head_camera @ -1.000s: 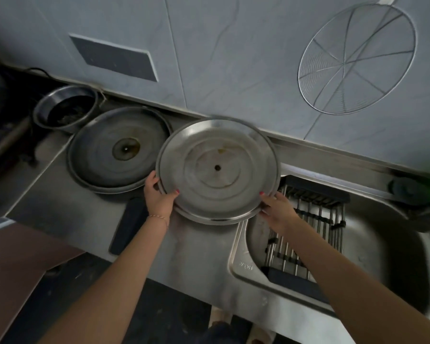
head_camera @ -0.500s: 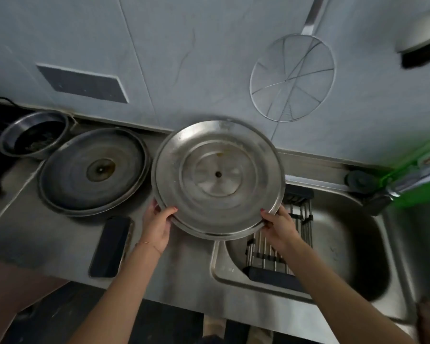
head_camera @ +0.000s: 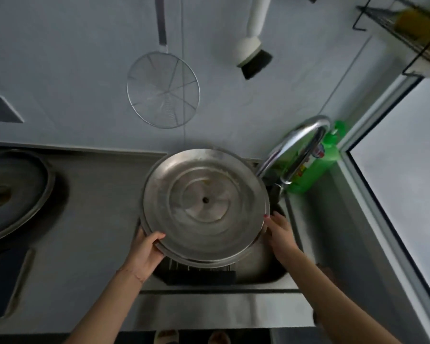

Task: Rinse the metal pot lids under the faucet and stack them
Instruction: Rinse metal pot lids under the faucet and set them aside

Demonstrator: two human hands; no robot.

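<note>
Most of the sink [head_camera: 278, 276] is hidden under the lid [head_camera: 205, 204] I hold over it; only its near rim, a pale patch of basin and the dark edge of a rack [head_camera: 201, 275] below show. The second lid [head_camera: 13, 194], at nine o'clock on the tabletop [head_camera: 94, 219], is cut off by the frame, and a dark flat slab [head_camera: 3, 284] at seven o'clock is too blurred to name.

The lid in my grip is a broad round disc of dull steel, pressed in concentric rings with a small hole at the centre, its surface smeared and streaked. My left hand [head_camera: 144, 252] clamps its rim at seven o'clock, thumb over the top face; my right hand [head_camera: 281, 232] grips the rim at four o'clock — those fingers are curled behind the edge, mostly out of sight.

The faucet [head_camera: 301, 147], a curved chrome neck, arches at two o'clock from the lid, its spout just beside the lid's far right edge. A green bottle [head_camera: 315, 167] stands behind it (label unreadable). On the wall hang a round wire skimmer [head_camera: 163, 90] at twelve o'clock and a white-handled brush [head_camera: 253, 53] with black bristles — and a wire shelf [head_camera: 407, 28] is clipped by the top right corner.
</note>
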